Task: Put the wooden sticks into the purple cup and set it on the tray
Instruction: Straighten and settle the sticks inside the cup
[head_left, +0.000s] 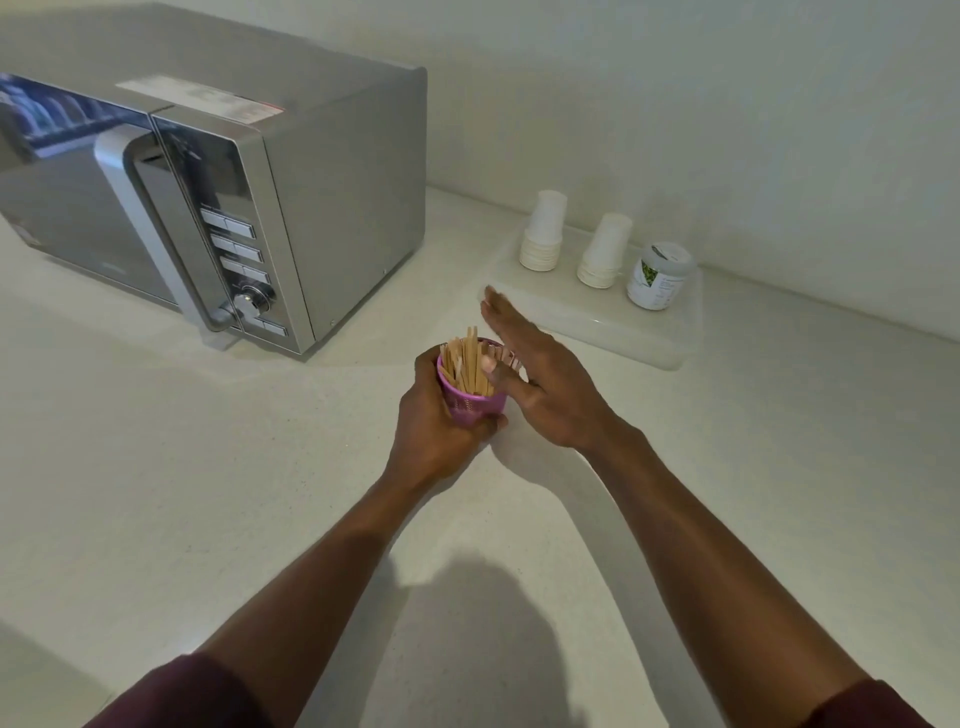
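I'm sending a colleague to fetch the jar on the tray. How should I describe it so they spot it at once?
Right of the microwave, a translucent white tray lies on the counter by the wall. The jar stands at its right end, beside two stacks of white paper cups. It alone has a label with a green picture and a flat lid.

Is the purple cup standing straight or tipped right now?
Tipped. The purple cup leans in the left hand, its mouth angled up toward the tray, with the wooden sticks fanning out.
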